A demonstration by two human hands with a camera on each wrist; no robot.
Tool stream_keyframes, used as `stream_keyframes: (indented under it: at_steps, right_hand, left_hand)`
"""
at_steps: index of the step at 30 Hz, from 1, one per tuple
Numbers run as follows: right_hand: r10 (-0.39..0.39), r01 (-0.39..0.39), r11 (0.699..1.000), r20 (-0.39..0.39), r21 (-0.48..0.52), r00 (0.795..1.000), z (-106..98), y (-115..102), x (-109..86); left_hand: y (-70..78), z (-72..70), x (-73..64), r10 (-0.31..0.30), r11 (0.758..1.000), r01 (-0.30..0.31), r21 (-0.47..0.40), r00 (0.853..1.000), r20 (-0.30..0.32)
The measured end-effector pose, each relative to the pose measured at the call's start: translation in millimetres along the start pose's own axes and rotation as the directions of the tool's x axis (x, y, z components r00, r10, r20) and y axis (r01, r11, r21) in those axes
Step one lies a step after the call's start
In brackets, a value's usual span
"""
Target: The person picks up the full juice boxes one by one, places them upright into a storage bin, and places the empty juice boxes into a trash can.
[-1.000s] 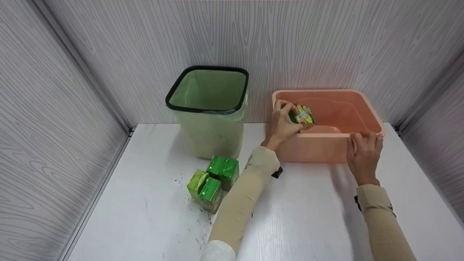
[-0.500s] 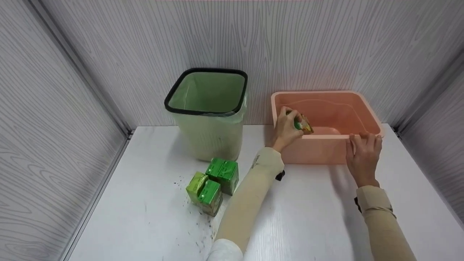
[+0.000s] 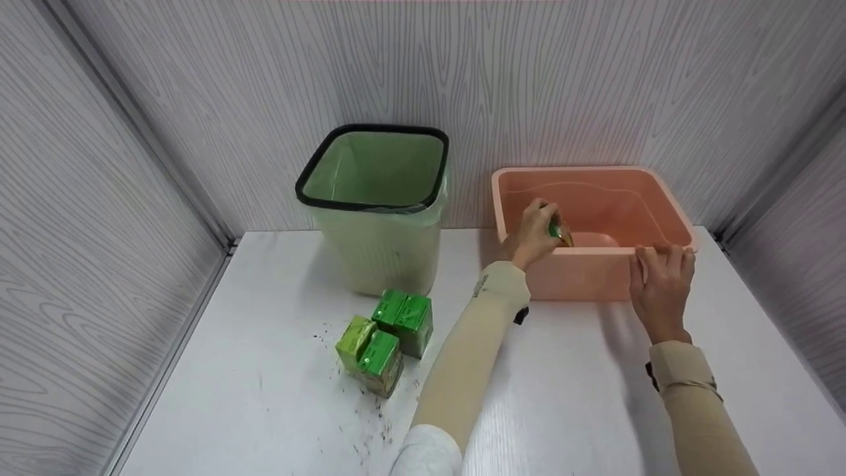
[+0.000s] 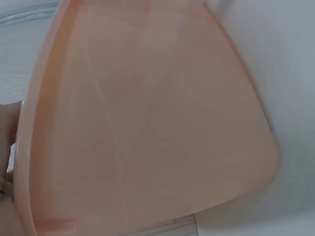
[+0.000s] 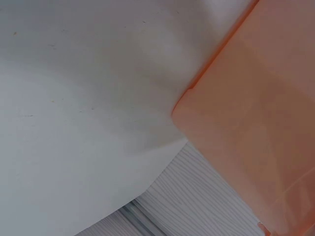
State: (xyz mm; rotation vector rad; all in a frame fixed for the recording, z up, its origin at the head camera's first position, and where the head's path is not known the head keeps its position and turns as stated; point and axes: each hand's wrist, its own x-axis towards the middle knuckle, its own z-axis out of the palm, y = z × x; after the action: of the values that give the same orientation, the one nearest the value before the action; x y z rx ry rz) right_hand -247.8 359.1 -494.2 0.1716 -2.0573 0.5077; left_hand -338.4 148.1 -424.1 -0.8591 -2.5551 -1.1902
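The carton (image 3: 560, 233) is sitting between the thumb and fingers of the left hand (image 3: 534, 233), just inside the near left part of the tub (image 3: 595, 274). Those fingers are closing narrowly on it and covering much of it, leaving a green and yellowish part showing on the right; whether it is touching the tub's floor, I cannot tell. The right hand (image 3: 663, 281) is gripping the tub's near rim by the right corner, its fingers bending over the edge. The tub is showing smooth pink plastic, rounded corners and a raised line along its inner wall.

To the left, a bin (image 3: 377, 258) of pale green, thin-walled plastic with a black rim is standing upright, its floor lying out of sight. Before it, three green cartons (image 3: 382, 360) and a yellow-green carton (image 3: 353, 340) are standing in two close pairs, all boxy. Dark specks (image 3: 380, 413) are dotting the white table (image 3: 562, 396) around them. Behind, a grey wall (image 3: 410, 66) is showing a wood-grain pattern.
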Motion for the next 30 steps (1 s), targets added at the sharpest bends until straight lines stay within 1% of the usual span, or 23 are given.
stream_keyframes:
  at_steps: [3,5,7,8,9,12,15,18,20,21,23,25,28,30]
  right_hand:
    - [0.003,-0.003,1.000,-0.014,0.004,1.000,-2,0,-0.2]
    - [0.006,-0.006,1.000,-0.017,0.012,1.000,-3,0,-0.5]
    - [0.008,-0.008,1.000,-0.009,0.019,1.000,-3,-2,-1.9]
    - [0.009,-0.009,1.000,-0.003,0.025,1.000,-2,-2,-2.7]
    - [0.010,-0.010,1.000,0.000,0.028,1.000,-2,-3,-3.5]
    - [0.023,-0.023,0.999,-0.005,0.036,1.000,-2,-5,-4.5]
    - [0.040,-0.040,0.998,-0.016,0.042,0.999,-2,-6,-3.8]
    - [0.044,-0.043,0.998,-0.011,0.044,0.999,-1,-7,-4.3]
    - [0.043,-0.042,0.998,-0.009,0.044,0.999,0,-9,-5.7]
    - [0.042,-0.042,0.998,-0.009,0.044,0.999,1,-9,-6.5]
    - [0.041,-0.041,0.998,-0.013,0.046,0.999,1,-10,-7.8]
    - [0.041,-0.041,0.998,-0.015,0.046,0.999,2,-11,-8.3]
    - [0.040,-0.039,0.998,-0.012,0.048,0.999,2,-12,-8.0]
    - [0.039,-0.038,0.998,-0.006,0.048,0.999,2,-12,-7.6]
  left_hand:
    - [2.5,3.3,5.9,-0.032,0.996,0.027,0.089,0.998,0.062]
    - [3.4,4.2,9.6,-0.078,0.984,0.061,0.165,0.992,0.099]
    - [3.8,3.6,11.3,-0.139,0.967,0.108,0.230,0.982,0.126]
    - [3.9,3.0,11.6,-0.176,0.957,0.136,0.255,0.974,0.140]
    - [4.1,2.3,11.5,-0.216,0.947,0.167,0.275,0.963,0.158]
    - [5.0,0.4,11.3,-0.308,0.935,0.256,0.246,0.929,0.205]
    - [5.6,-0.8,11.6,-0.364,0.925,0.324,0.198,0.903,0.226]
    - [5.3,-2.4,10.9,-0.418,0.903,0.375,0.210,0.880,0.226]
    - [4.8,-3.2,9.8,-0.447,0.888,0.398,0.229,0.864,0.230]
    - [4.4,-3.5,9.2,-0.455,0.883,0.403,0.238,0.859,0.234]
    - [3.5,-3.9,8.4,-0.460,0.880,0.403,0.250,0.854,0.242]
    - [2.4,-3.9,8.0,-0.452,0.883,0.391,0.260,0.857,0.248]
    - [0.6,-4.3,7.7,-0.433,0.888,0.361,0.284,0.865,0.255]
    - [0.0,-4.2,7.8,-0.430,0.885,0.342,0.315,0.861,0.272]
